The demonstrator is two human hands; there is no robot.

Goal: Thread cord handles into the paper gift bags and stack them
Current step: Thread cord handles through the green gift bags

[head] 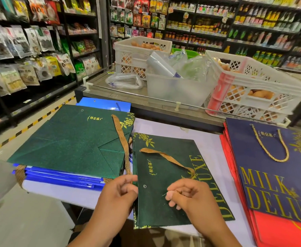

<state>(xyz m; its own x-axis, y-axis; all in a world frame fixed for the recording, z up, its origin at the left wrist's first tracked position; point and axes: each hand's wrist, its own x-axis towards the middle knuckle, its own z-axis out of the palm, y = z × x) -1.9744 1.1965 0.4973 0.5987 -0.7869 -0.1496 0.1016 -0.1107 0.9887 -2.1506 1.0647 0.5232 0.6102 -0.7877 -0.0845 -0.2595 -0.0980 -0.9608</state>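
Crates (pixel 256 86), maybe eggs, behind bags (pixel 164 184).

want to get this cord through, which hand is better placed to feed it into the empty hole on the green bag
Right. The right hand already pinches the cord's end beside the eyelet, while the left hand grips the green bag at its edge.

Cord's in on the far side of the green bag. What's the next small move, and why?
Probably feed the cord end pinched in the right hand into the open eyelet on the green bag. The brown cord lies loose across it, while the left hand grips the bag's edge.
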